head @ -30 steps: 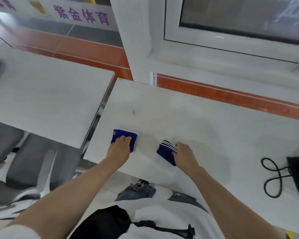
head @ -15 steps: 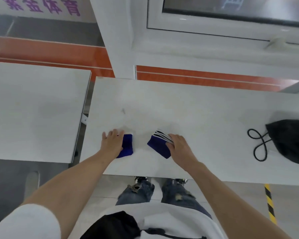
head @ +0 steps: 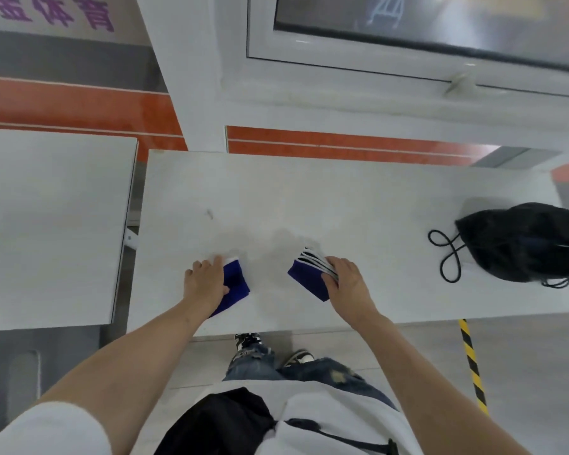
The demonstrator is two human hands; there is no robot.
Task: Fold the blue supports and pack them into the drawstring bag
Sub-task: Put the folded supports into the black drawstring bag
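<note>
Head view, 1 table (head: 342, 198), white.
- L hand (head: 206, 284): flat, palm down on L support (head: 235, 279), pressing, not clasping. Support blue, near front edge.
- R hand (head: 347, 280): fingers curled over R support (head: 306, 280), blue w/ white stripes, lying on table; apart from L one.
- Bag (head: 523, 241): black, far R, cord (head: 447, 254) looped beside it, well apart from supports.

Two blue supports (head: 235, 279) (head: 306, 282); one drawstring bag (head: 526, 241); two tables (head: 342, 198) (head: 46, 224)
</note>
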